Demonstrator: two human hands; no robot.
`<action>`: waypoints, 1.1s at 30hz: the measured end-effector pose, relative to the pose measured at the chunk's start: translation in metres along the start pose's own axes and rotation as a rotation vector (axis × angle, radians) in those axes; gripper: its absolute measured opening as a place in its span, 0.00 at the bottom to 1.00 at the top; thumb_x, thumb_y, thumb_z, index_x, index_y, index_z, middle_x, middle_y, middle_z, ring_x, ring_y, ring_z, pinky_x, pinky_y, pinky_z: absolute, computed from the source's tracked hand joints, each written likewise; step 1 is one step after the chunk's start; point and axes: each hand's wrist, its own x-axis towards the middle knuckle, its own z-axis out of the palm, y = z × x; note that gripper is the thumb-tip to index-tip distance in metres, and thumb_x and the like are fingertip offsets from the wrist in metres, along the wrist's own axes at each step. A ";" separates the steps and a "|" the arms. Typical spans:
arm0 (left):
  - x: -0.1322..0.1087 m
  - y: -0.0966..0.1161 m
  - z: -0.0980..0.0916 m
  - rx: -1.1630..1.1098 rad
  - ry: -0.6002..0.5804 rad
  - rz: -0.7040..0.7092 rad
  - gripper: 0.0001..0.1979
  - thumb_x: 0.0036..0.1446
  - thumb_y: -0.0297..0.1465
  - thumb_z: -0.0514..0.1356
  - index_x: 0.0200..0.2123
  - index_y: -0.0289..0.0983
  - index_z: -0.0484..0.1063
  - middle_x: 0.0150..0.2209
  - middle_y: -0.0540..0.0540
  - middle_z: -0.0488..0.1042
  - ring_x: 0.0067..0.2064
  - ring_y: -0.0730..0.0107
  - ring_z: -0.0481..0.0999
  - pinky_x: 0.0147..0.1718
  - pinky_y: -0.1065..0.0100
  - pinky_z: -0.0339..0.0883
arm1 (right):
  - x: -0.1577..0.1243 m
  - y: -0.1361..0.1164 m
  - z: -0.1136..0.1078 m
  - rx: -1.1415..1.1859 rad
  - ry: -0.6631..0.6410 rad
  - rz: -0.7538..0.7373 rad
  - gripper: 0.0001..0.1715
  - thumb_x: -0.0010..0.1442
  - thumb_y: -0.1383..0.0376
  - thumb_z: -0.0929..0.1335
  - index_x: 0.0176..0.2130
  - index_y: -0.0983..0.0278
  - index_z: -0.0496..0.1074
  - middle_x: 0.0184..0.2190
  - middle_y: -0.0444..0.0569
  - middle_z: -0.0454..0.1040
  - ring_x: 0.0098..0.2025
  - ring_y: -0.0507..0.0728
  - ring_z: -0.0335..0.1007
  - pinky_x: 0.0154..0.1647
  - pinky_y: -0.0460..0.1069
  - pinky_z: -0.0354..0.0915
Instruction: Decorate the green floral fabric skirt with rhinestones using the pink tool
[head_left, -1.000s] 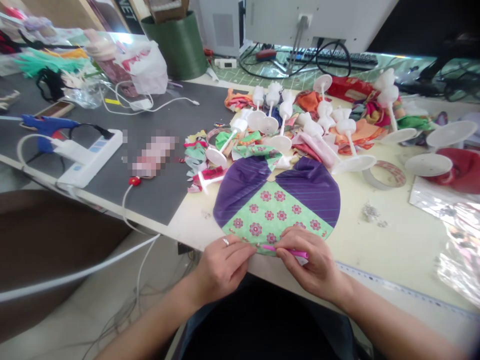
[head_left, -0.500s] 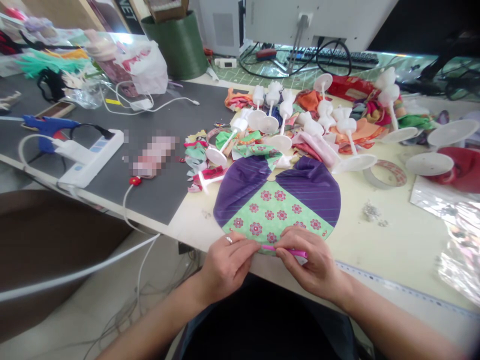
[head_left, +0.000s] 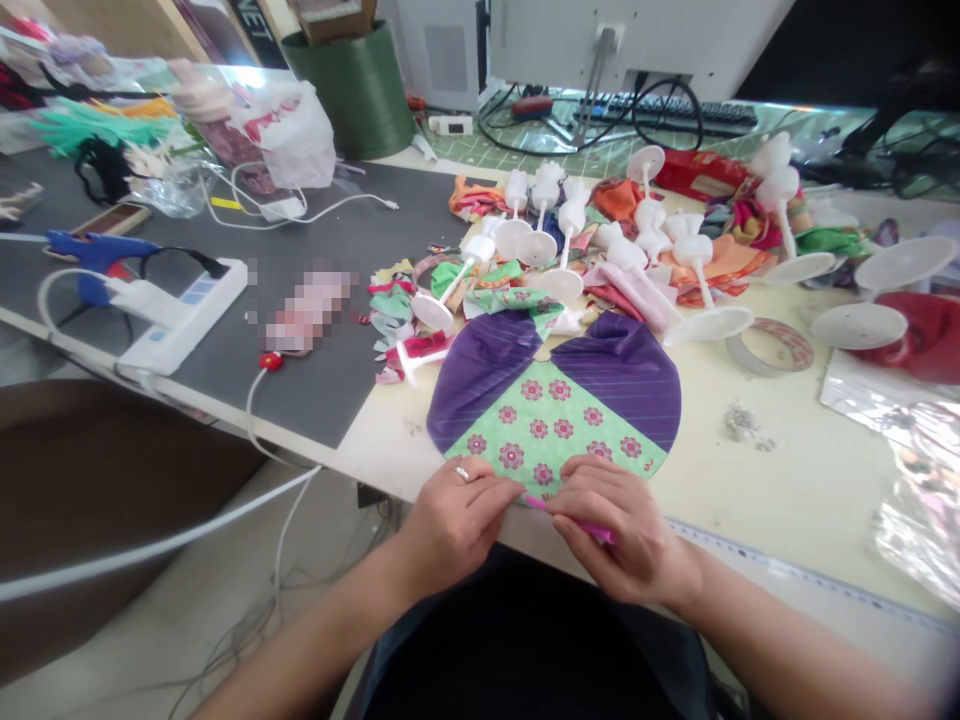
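Observation:
A round piece of fabric (head_left: 551, 420), light green with pink flowers and a purple striped part on each side, lies at the table's near edge. My left hand (head_left: 459, 515), a ring on one finger, is closed at the fabric's near border, thumb and fingertips pinched on it. Between the fingers of my right hand (head_left: 619, 525) is a slim pink stick-like tool (head_left: 598, 533). Its thin end points left, close to my left fingertips at the border. My fingers hide part of the tool and of the fabric's edge.
Behind the fabric lie several white doll stands (head_left: 570, 215) among colourful cloth scraps (head_left: 394, 300). A tape roll (head_left: 770, 347) and small clear bits (head_left: 742, 422) are to the right. At left are a power strip (head_left: 187, 315) and a blue glue gun (head_left: 97, 250).
My right hand has turned a little and its fingers now cover more of the pink tool, whose back end dips lower. My left hand has shifted only slightly; the fabric stays in place.

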 end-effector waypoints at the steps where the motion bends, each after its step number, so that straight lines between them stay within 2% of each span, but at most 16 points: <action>1: 0.000 0.000 0.000 0.009 -0.003 0.007 0.13 0.57 0.19 0.55 0.45 0.33 0.70 0.32 0.44 0.77 0.36 0.64 0.73 0.36 0.62 0.70 | 0.000 -0.001 0.000 0.003 0.002 -0.025 0.07 0.57 0.75 0.64 0.37 0.65 0.66 0.25 0.48 0.73 0.27 0.53 0.66 0.35 0.53 0.67; 7: 0.000 -0.001 -0.001 0.041 -0.043 0.040 0.14 0.57 0.19 0.54 0.46 0.34 0.70 0.34 0.44 0.78 0.36 0.64 0.73 0.36 0.61 0.69 | 0.001 -0.003 -0.004 -0.004 0.046 -0.105 0.08 0.54 0.75 0.64 0.36 0.67 0.67 0.23 0.48 0.72 0.25 0.53 0.68 0.36 0.54 0.70; 19: -0.003 -0.002 -0.004 -0.097 0.040 -0.098 0.17 0.56 0.19 0.56 0.47 0.37 0.72 0.36 0.45 0.78 0.39 0.65 0.74 0.41 0.62 0.68 | 0.001 -0.004 -0.014 -0.010 0.103 -0.100 0.09 0.52 0.76 0.64 0.34 0.65 0.67 0.22 0.46 0.72 0.24 0.52 0.68 0.35 0.54 0.71; 21: -0.001 0.003 -0.006 -0.212 0.034 -0.236 0.14 0.58 0.20 0.56 0.45 0.37 0.73 0.37 0.44 0.79 0.41 0.66 0.75 0.43 0.64 0.68 | 0.002 -0.005 -0.014 -0.015 0.112 -0.102 0.09 0.52 0.76 0.64 0.34 0.66 0.67 0.22 0.46 0.72 0.24 0.52 0.68 0.34 0.54 0.71; 23: 0.003 0.008 -0.008 -0.420 0.018 -0.477 0.10 0.61 0.24 0.55 0.43 0.37 0.73 0.38 0.45 0.79 0.41 0.68 0.76 0.43 0.66 0.68 | 0.003 -0.006 -0.015 -0.033 0.137 -0.097 0.09 0.52 0.76 0.64 0.34 0.66 0.68 0.23 0.47 0.72 0.24 0.52 0.69 0.34 0.54 0.71; 25: 0.006 0.012 -0.009 -0.679 0.016 -0.727 0.07 0.63 0.28 0.55 0.41 0.37 0.72 0.38 0.45 0.80 0.39 0.70 0.77 0.40 0.69 0.69 | 0.003 -0.007 -0.016 -0.058 0.183 -0.087 0.10 0.52 0.76 0.64 0.35 0.66 0.68 0.23 0.47 0.73 0.25 0.53 0.69 0.34 0.54 0.72; 27: 0.010 0.014 -0.008 -0.905 0.041 -0.903 0.07 0.62 0.30 0.56 0.39 0.36 0.72 0.37 0.44 0.80 0.36 0.71 0.77 0.35 0.72 0.69 | 0.003 -0.008 -0.018 -0.076 0.231 -0.076 0.11 0.52 0.77 0.64 0.36 0.66 0.68 0.24 0.47 0.73 0.25 0.53 0.69 0.34 0.54 0.72; 33: 0.023 0.017 -0.009 -1.305 0.075 -1.148 0.07 0.59 0.30 0.58 0.38 0.32 0.73 0.38 0.40 0.80 0.37 0.67 0.79 0.32 0.71 0.70 | 0.002 -0.006 -0.020 -0.103 0.303 -0.068 0.13 0.53 0.76 0.64 0.39 0.65 0.69 0.25 0.47 0.72 0.26 0.53 0.69 0.34 0.55 0.72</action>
